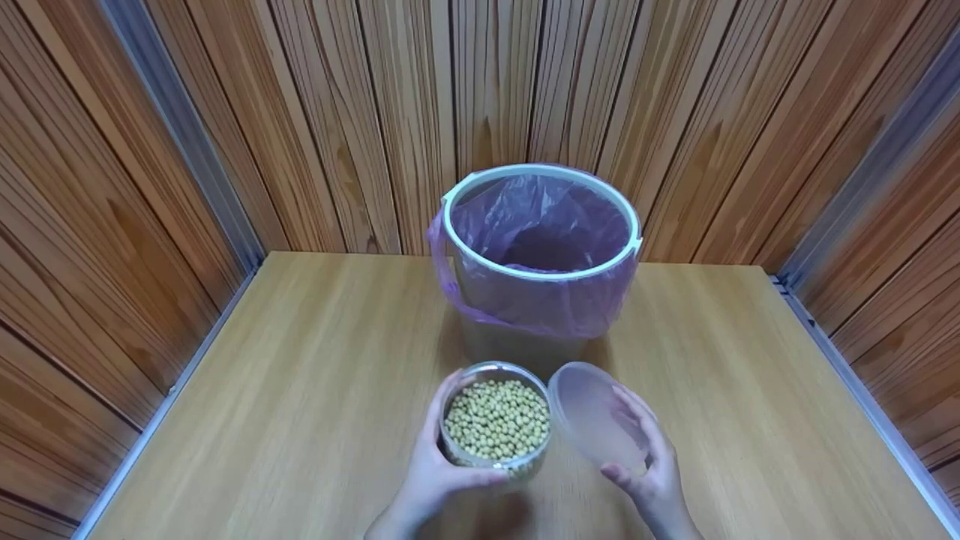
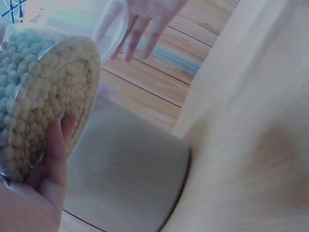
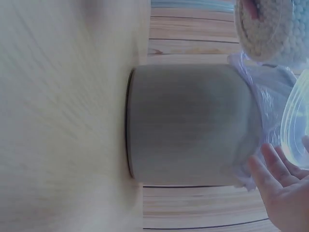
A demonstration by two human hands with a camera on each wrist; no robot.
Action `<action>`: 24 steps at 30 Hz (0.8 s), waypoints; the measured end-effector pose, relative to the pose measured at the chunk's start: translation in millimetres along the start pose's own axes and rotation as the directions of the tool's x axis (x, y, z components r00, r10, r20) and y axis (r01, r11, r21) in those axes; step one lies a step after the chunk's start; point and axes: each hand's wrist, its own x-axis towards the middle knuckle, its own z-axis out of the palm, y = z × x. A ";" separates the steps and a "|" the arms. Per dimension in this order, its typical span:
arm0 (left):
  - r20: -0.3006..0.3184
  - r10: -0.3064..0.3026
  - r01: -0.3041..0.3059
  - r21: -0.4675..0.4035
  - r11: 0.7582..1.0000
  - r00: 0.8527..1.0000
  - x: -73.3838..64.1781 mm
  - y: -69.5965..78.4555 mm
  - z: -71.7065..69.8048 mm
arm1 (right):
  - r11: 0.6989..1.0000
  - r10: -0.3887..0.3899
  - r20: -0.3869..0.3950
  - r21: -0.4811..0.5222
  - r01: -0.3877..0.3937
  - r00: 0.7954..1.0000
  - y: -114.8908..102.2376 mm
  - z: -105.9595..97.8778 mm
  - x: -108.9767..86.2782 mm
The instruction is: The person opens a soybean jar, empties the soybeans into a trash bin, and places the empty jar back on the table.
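Translucent round plastic lid (image 1: 589,412)'s off, gripped in the right hand (image 1: 658,469). Left hand (image 1: 439,472)'s got fingers round the clear plastic jar of pale green beans (image 1: 498,420), near side of the grey purple-lined bin (image 1: 551,277). Looks full, so probably nothing's out yet.

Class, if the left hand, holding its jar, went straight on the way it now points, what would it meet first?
Probably the lined bin, ahead of the left hand and its jar. Depth is hard to judge, though, and the lid close beside the jar might be brushed first.
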 end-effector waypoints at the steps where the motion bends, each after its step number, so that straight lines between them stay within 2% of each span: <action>1: -0.009 0.008 -0.008 0.006 1.000 1.000 1.0 2.4 -1.6 | 1.000 0.022 -0.003 -0.005 -0.022 1.000 0.0 -1.6 -0.6; 3: -0.022 0.027 -0.027 0.005 1.000 0.999 3.3 7.3 -5.0 | 0.997 0.070 -0.004 -0.018 -0.070 0.998 0.7 -4.4 -1.7; 6: -0.048 0.033 -0.032 0.018 0.999 0.998 7.2 17.0 -9.7 | 0.994 0.088 -0.001 -0.061 -0.088 0.996 4.2 -7.3 -2.2; 10: -0.083 0.028 -0.024 0.056 0.998 0.996 13.6 31.1 -14.1 | 0.965 0.196 0.003 -0.181 -0.192 0.981 9.2 -11.9 -3.0; 12: -0.094 0.029 -0.023 0.072 0.997 0.995 17.0 37.4 -16.0 | 0.926 0.297 0.005 -0.247 -0.287 0.955 11.7 -15.5 -3.6; 15: -0.097 0.026 -0.016 0.098 0.995 0.995 22.0 46.3 -18.6 | 0.883 0.385 0.038 -0.305 -0.356 0.922 16.7 -22.5 -2.9; 21: -0.091 0.057 -0.043 0.148 0.988 0.994 32.7 62.8 -23.3 | 0.845 0.477 0.159 -0.352 -0.402 0.864 31.1 -38.2 0.6; 24: -0.098 0.080 -0.062 0.170 0.984 0.992 38.4 71.1 -25.7 | 0.825 0.502 0.188 -0.399 -0.401 0.844 39.6 -44.4 0.9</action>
